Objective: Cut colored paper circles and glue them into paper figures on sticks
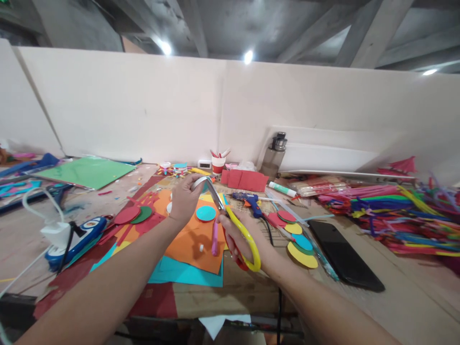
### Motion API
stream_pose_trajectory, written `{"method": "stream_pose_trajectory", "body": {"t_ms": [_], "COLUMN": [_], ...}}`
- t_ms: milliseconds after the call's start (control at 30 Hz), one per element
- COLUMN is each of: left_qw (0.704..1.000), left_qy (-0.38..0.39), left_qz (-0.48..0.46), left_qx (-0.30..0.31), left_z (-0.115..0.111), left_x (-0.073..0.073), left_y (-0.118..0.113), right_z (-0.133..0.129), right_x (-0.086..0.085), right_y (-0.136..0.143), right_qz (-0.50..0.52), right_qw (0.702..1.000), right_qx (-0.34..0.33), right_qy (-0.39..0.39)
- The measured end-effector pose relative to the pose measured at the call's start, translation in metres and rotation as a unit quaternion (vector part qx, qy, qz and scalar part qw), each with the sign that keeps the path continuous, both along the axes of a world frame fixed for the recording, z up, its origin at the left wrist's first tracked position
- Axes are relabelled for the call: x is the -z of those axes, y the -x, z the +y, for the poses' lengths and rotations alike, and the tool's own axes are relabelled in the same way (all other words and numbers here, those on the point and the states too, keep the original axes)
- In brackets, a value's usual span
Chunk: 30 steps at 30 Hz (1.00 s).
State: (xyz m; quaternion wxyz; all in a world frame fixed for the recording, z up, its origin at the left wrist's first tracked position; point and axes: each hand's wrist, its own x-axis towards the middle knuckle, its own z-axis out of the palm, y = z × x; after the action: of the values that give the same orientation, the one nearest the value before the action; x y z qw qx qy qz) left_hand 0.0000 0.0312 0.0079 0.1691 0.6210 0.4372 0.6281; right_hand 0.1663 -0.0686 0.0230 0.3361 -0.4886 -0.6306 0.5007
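Note:
My left hand (185, 199) pinches a small curved white strip (201, 180) above the table. In my right hand (239, 237) are scissors (244, 235) with yellow and red handles, their blades pointing up and left to the strip. Whether the blades touch it is hard to tell. Below the hands lies orange paper (197, 244) over turquoise paper (187, 274). A turquoise disc (206, 213) and a pink marker (214, 238) rest on the orange sheet, with a small white piece (201, 247) beside the marker.
Right of my hands are a blue glue gun (253, 202), paper discs (302, 255), a black phone (345, 254) and pipe cleaners (402, 220). A bottle (273, 155) stands behind. At left are a power strip (77, 239), red discs (126, 215) and green paper (88, 172).

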Motion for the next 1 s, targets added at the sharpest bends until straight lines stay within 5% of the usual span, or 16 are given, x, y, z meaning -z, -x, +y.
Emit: {"method": "stream_pose_trajectory", "body": {"t_ms": [167, 300, 533, 733, 1000], "left_qw": [0.989, 0.944, 0.874, 0.883, 0.893], "left_qy": [0.046, 0.15, 0.329, 0.349, 0.344], "left_qz": [-0.131, -0.239, -0.151, -0.066, 0.004], "left_qx": [0.057, 0.169, 0.324, 0.305, 0.29], "left_z": [0.01, 0.015, -0.001, -0.009, -0.019], "left_x": [0.003, 0.001, -0.003, 0.004, -0.002], "left_y": [0.002, 0.004, -0.006, -0.015, -0.02], "right_z": [0.006, 0.014, 0.034, 0.039, 0.041], "right_x": [0.002, 0.001, 0.002, 0.0, 0.013], "right_y": [-0.003, -0.009, -0.023, -0.026, -0.026], "right_qz": [0.024, 0.085, 0.166, 0.187, 0.045], "right_qw": [0.999, 0.992, 0.964, 0.959, 0.963], "right_qx": [0.012, 0.051, 0.136, 0.129, 0.117], "right_qy": [-0.037, -0.079, -0.156, -0.167, -0.238]}}
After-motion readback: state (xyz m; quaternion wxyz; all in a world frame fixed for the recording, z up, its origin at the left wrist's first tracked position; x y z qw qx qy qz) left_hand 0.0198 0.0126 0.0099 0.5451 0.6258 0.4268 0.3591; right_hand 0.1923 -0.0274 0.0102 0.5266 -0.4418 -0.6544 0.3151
